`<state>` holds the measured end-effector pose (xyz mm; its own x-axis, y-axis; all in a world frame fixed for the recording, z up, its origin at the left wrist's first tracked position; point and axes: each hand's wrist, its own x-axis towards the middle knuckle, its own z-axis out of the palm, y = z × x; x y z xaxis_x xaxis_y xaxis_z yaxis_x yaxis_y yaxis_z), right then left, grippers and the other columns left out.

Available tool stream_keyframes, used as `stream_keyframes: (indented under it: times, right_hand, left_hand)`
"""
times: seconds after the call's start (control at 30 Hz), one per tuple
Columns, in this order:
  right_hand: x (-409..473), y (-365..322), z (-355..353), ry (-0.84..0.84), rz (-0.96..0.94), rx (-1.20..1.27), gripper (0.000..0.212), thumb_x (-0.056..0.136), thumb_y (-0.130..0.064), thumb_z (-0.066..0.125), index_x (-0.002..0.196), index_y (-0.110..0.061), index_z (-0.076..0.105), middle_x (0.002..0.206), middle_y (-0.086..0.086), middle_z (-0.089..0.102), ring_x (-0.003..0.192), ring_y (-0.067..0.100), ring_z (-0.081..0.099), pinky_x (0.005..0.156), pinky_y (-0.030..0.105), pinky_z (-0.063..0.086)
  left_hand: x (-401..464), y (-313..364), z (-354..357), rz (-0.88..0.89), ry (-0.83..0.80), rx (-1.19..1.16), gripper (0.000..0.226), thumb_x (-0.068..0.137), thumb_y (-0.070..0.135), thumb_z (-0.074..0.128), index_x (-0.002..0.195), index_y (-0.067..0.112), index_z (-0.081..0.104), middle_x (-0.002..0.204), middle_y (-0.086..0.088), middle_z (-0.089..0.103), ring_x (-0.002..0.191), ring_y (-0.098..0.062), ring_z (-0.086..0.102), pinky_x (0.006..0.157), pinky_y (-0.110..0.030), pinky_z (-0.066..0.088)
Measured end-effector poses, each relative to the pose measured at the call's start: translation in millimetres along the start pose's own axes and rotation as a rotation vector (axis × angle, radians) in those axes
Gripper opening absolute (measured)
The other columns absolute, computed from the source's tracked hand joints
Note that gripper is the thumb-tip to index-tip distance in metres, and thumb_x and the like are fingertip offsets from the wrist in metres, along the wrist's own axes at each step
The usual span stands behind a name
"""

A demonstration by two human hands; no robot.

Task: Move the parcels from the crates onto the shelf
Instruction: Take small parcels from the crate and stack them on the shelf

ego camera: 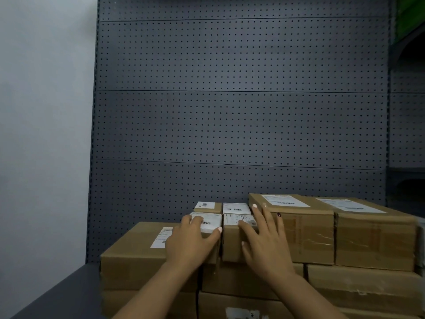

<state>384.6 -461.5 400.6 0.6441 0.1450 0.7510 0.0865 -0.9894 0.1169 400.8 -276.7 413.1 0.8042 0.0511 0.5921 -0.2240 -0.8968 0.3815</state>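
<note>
Resting flat and open on the stack: left hand (192, 241) lying over a small labelled parcel (210, 223), right hand (264, 244) spreading straight fingers across the neighbouring small brown parcel (232, 240), gripping nothing. Both parcels sitting directly under the hands on the shelf (57, 293), long axes running away toward the pegboard back (230, 111). Probably nudging them square against the taller box (299, 229) to the right.
</note>
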Motion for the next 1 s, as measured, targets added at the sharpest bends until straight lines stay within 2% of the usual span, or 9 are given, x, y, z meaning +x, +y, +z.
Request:
stream_keyframes:
  times: [0.13,0.27,0.3,0.4,0.5,0.6,0.7,0.8,1.0]
  right_hand:
    - [6.9,14.5,6.8,0.002,-0.044,-0.028,0.064,0.058,-0.048,0.081,0.116,-0.026,0.063,0.145,0.018,0.044,0.139,0.036,0.022,0.105,0.055,0.018]
    - [11.5,20.1,-2.3,-0.102,-0.031,-0.028,0.065,0.081,-0.059,0.055,0.139,-0.035,0.042,0.159,0.013,0.012,0.146,0.033,-0.006,0.116,0.054,-0.003]
    - [10.7,20.3,-2.4,-0.102,-0.036,-0.029,0.06,0.08,-0.06,0.051,0.135,-0.037,0.046,0.158,0.014,0.015,0.146,0.033,-0.004,0.115,0.054,0.0]
    - [7.8,22.5,-0.8,-0.124,-0.008,0.003,0.056,0.065,-0.063,0.052,0.113,-0.037,0.062,0.146,0.017,0.042,0.141,0.034,0.018,0.104,0.054,0.017]
    - [7.7,21.6,0.2,-0.109,-0.04,-0.012,0.056,0.072,-0.06,0.052,0.124,-0.038,0.054,0.156,0.015,0.023,0.146,0.032,0.0,0.109,0.054,0.001]
    - [7.3,20.5,-5.7,-0.075,-0.037,0.009,0.055,0.078,-0.058,0.049,0.13,-0.038,0.05,0.159,0.015,0.014,0.145,0.031,-0.01,0.114,0.052,-0.004]
    - [8.5,20.1,-4.7,-0.136,-0.061,0.043,0.059,0.09,-0.054,0.046,0.144,-0.037,0.029,0.159,0.01,-0.017,0.141,0.03,-0.029,0.112,0.051,-0.016]
    - [7.0,17.8,-8.3,-0.12,-0.061,0.045,0.061,0.091,-0.052,0.047,0.146,-0.035,0.027,0.159,0.009,-0.017,0.139,0.029,-0.031,0.11,0.051,-0.016]
    - [0.2,20.5,-15.1,-0.139,-0.065,0.027,0.067,0.091,-0.052,0.049,0.149,-0.034,0.019,0.159,0.009,-0.016,0.138,0.026,-0.031,0.111,0.05,-0.015]
  left_hand:
    - [4.0,1.0,4.5,0.017,-0.053,0.047,0.072,0.084,0.075,0.034,0.14,0.031,0.038,0.146,0.004,0.033,0.127,-0.022,0.04,0.093,-0.04,0.046]
    - [5.7,-3.4,8.1,0.051,-0.122,0.162,0.078,0.082,0.077,0.036,0.144,0.031,0.028,0.151,0.001,0.027,0.132,-0.026,0.036,0.101,-0.042,0.039]
    - [6.3,-3.7,8.3,0.066,-0.122,0.198,0.078,0.082,0.077,0.036,0.145,0.031,0.027,0.152,0.0,0.026,0.133,-0.026,0.035,0.103,-0.042,0.035]
    - [10.6,-4.0,7.6,0.109,-0.094,0.273,0.079,0.082,0.078,0.034,0.146,0.032,0.027,0.154,0.002,0.027,0.14,-0.028,0.024,0.112,-0.044,0.022]
    - [15.8,-5.8,8.7,0.162,-0.096,0.251,0.078,0.083,0.075,0.036,0.146,0.03,0.029,0.153,0.003,0.03,0.141,-0.024,0.019,0.115,-0.041,0.019]
    - [18.4,-6.6,10.7,0.174,-0.124,0.186,0.077,0.085,0.071,0.04,0.147,0.026,0.028,0.153,0.0,0.03,0.141,-0.023,0.02,0.114,-0.038,0.022]
    - [19.7,-6.1,12.5,0.182,-0.106,0.223,0.078,0.085,0.073,0.038,0.147,0.026,0.027,0.152,0.0,0.03,0.14,-0.023,0.021,0.114,-0.038,0.023]
    - [19.5,-6.2,14.1,0.19,-0.09,0.257,0.08,0.084,0.075,0.034,0.147,0.027,0.025,0.153,-0.001,0.029,0.141,-0.023,0.021,0.115,-0.04,0.021]
    - [5.6,-2.6,11.5,0.289,-0.046,0.303,0.088,0.085,0.072,0.041,0.152,0.028,0.005,0.16,-0.002,0.007,0.147,-0.021,-0.002,0.118,-0.046,-0.001]
